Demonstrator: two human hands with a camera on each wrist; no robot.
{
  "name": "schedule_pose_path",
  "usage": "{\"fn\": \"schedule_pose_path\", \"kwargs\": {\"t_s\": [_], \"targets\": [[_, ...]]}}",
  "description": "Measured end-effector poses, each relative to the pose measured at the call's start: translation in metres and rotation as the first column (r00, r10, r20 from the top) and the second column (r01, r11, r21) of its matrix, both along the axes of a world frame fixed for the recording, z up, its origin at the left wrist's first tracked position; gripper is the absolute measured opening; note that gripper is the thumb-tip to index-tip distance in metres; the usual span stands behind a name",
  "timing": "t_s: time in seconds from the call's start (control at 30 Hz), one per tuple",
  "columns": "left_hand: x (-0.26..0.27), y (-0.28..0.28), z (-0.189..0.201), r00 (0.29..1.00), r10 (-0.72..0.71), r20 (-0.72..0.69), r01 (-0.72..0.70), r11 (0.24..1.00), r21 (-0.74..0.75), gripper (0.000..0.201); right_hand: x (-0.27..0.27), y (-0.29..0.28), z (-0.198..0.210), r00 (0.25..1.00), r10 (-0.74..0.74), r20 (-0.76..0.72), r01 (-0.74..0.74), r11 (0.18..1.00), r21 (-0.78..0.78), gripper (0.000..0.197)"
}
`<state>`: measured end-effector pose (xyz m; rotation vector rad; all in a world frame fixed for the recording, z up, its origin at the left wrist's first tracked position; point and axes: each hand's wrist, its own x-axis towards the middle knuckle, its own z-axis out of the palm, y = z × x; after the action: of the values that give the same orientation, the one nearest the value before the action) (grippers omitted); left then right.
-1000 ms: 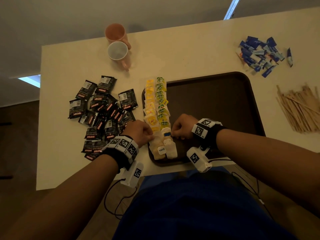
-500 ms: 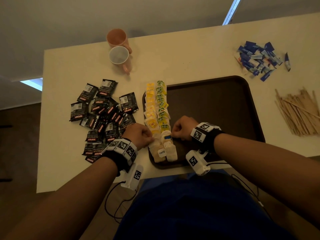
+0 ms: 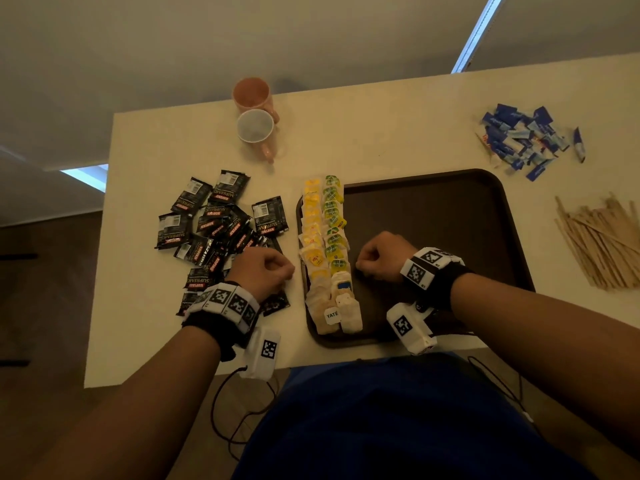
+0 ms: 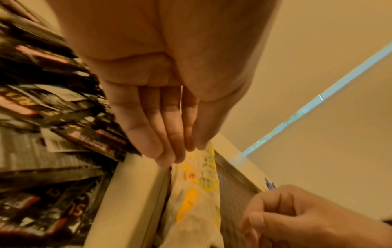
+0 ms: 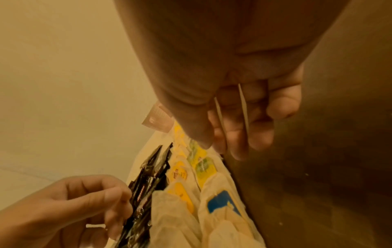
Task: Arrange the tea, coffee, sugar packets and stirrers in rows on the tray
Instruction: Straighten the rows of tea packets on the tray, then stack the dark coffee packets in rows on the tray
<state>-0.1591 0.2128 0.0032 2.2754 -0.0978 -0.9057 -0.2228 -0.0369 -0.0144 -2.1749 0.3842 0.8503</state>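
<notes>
My left hand (image 3: 261, 270) sits curled into a loose fist at the left edge of the tray (image 3: 433, 216), low in the middle of the head view, over the near end of the coffee packets (image 3: 221, 230); from the other wrist its fingers (image 5: 110, 198) seem to touch a black packet, but I cannot tell whether the grip really holds one. My right hand (image 3: 381, 256) rests on the tray just right of the tea bags (image 3: 325, 251), fingers curled in, and the grip holds nothing I can make out. The tea bags lie in two close rows down the tray's left side, yellow tags on the left, green on the right, plain and blue-tagged ones nearest me. The coffee packets are heaped on the counter (image 3: 363, 133) at centre left. The sugar packets (image 3: 519, 140) lie in a blue pile at upper right, the stirrers (image 3: 599, 237) fanned out below them at the right edge. Two cups (image 3: 254, 112) stand at upper centre.
</notes>
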Motion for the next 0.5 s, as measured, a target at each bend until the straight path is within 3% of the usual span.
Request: {"fn": "schedule_pose_path", "kwargs": {"t_s": [0.27,0.37,0.5], "targets": [[0.007,0.042,0.003,0.981,0.193,0.011,-0.193,0.981,-0.030,0.006,0.023,0.020,0.031,0.990,0.049,0.134,-0.052,0.999,0.016,0.008],[0.015,0.051,0.004,0.968,0.211,0.132,-0.214,0.977,0.004,0.009,0.036,0.035,0.038,0.978,0.106,0.179,-0.109,0.994,0.008,0.014],[0.035,0.057,0.009,0.926,0.109,0.361,-0.165,0.978,0.128,0.008,0.049,0.056,0.043,0.958,0.187,0.215,-0.190,0.982,-0.008,0.015]]}}
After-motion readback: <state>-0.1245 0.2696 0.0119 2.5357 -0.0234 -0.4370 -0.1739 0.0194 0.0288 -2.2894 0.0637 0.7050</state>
